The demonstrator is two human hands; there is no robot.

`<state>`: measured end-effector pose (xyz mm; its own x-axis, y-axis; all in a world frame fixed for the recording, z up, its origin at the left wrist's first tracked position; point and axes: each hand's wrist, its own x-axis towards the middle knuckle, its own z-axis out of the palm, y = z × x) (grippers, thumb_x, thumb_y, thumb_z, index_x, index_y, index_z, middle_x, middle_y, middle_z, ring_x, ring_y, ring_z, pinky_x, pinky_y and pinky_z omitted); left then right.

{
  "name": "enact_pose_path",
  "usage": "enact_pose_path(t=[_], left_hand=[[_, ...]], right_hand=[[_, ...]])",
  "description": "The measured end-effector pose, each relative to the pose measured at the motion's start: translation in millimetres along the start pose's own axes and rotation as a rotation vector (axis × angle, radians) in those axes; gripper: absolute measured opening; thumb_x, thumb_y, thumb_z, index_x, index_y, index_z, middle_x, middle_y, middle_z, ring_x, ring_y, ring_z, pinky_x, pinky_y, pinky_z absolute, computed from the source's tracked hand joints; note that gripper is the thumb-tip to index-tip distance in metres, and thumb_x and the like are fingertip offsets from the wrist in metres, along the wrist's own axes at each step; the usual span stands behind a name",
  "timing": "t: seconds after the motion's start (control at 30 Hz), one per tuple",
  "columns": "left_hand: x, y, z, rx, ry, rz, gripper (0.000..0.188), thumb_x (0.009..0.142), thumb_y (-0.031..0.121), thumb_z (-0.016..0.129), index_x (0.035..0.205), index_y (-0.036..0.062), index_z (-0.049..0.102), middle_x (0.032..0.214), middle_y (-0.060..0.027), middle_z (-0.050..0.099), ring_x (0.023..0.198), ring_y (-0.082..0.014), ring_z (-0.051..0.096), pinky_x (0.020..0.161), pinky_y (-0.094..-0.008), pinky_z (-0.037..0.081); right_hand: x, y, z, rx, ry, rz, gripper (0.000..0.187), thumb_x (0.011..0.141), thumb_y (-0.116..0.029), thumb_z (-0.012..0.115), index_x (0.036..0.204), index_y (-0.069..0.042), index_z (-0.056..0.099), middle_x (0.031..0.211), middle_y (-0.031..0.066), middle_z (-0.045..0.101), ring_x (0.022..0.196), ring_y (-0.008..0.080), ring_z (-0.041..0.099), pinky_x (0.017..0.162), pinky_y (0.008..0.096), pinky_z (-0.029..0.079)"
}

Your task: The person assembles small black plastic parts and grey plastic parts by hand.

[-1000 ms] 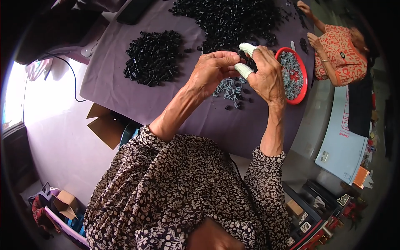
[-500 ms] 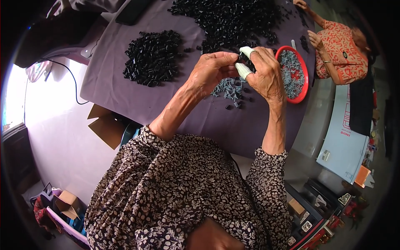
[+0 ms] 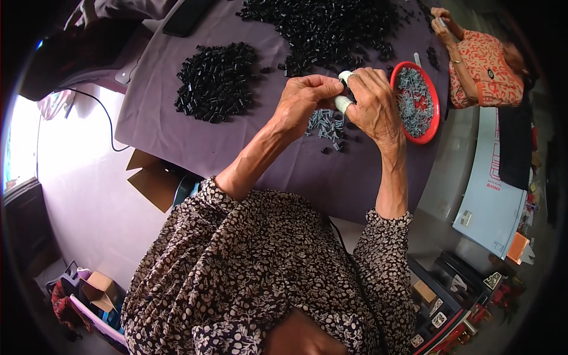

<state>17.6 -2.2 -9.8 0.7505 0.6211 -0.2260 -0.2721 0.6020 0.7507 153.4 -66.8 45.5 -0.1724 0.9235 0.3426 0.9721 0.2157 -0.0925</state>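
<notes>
My left hand [image 3: 303,102] and my right hand [image 3: 374,105] meet fingertip to fingertip above the table. The left thumb and forefinger are pinched together; what they hold is too small to make out. White finger covers [image 3: 343,104] wrap the right thumb and forefinger, which close around a small black plastic piece [image 3: 350,89], mostly hidden by the fingers. Below the hands lies a small heap of grey screws [image 3: 326,125], with a few loose black pieces beside it. Right of my right hand stands a red plate [image 3: 435,112] full of similar grey screws.
A pile of small black pieces [image 3: 216,83] lies to the left, and a bigger black pile [image 3: 322,29] at the back. A purple cloth [image 3: 160,118] covers the table. Across the right edge another person in an orange patterned shirt [image 3: 482,59] works. A cardboard box [image 3: 155,183] stands below left.
My hands stay joined in nearly the same place, with small finger movements. The other person's hands have come together near the table's edge.
</notes>
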Motion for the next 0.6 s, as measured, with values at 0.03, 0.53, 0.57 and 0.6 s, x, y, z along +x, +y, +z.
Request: enact_pose_path(t=[0.03,0.53,0.57,0.6], left_hand=[[0,0,2,-0.009,0.007,0.001,0.019,0.083,0.016,0.061,0.087,-0.0023,0.061,0.077,-0.0069,0.062,0.071,-0.0137,0.059,0.07,-0.0267,0.05],[-3,-4,2,0.093,-0.019,-0.001,0.02,0.083,0.017,0.061,0.086,-0.0023,0.063,0.077,-0.0073,0.062,0.071,-0.0118,0.058,0.07,-0.0253,0.048],[-3,-7,2,0.1,-0.028,-0.004,0.02,0.082,0.017,0.062,0.086,-0.0024,0.063,0.077,-0.0074,0.062,0.07,-0.0118,0.058,0.069,-0.0254,0.048],[-3,-10,2,0.098,-0.022,-0.004,0.02,0.082,0.017,0.062,0.086,-0.0024,0.063,0.077,-0.0074,0.062,0.07,-0.0118,0.058,0.069,-0.0254,0.048]], right_hand=[[0,1,1,0.007,-0.001,-0.016,0.026,0.057,-0.003,0.065,0.08,0.001,0.055,0.077,0.0115,0.055,0.074,0.0282,0.052,0.069,0.0372,0.041],[-11,0,8,-0.023,-0.024,-0.038,0.02,0.058,-0.001,0.058,0.076,0.0,0.05,0.072,0.0113,0.051,0.069,0.028,0.05,0.064,0.0373,0.04],[-15,1,10,-0.019,-0.027,-0.042,0.02,0.058,-0.001,0.058,0.076,0.0,0.05,0.072,0.0113,0.051,0.069,0.028,0.05,0.064,0.0373,0.04],[-20,2,12,-0.052,-0.019,-0.055,0.018,0.058,-0.002,0.058,0.073,-0.002,0.049,0.07,0.0099,0.05,0.067,0.0259,0.05,0.063,0.0365,0.04]])
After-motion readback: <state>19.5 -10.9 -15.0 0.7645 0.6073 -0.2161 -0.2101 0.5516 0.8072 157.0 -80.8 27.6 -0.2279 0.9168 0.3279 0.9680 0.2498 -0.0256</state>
